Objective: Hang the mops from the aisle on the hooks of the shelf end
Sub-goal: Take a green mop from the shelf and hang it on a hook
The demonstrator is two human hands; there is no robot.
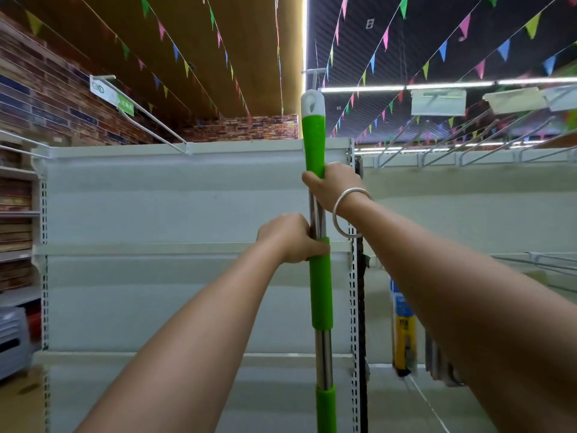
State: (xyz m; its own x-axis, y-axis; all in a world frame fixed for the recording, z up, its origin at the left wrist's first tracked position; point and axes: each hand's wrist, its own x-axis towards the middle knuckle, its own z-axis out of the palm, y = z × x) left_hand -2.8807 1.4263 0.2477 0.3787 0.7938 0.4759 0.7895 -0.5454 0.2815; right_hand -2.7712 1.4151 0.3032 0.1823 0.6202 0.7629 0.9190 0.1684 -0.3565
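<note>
Mop handle (pixel 320 295): upright, steel pole with green foam grips, white hanging cap on top.
Left hand (pixel 288 239): wrapped around the mid grip.
Right hand (pixel 332 185): wrapped around the top grip.
Shelf end (pixel 193 214): behind the handle.

— We note a pale metal shelf end (pixel 193 214) straight ahead, perforated uprights (pixel 354 307) at its edges. Brick-pattern wall (pixel 46 101) to the left.
— We add: strings of coloured pennants (pixel 443 50) cross a dark slatted ceiling (pixel 421 23); a fluorescent tube (pixel 362 88) glows right.
</note>
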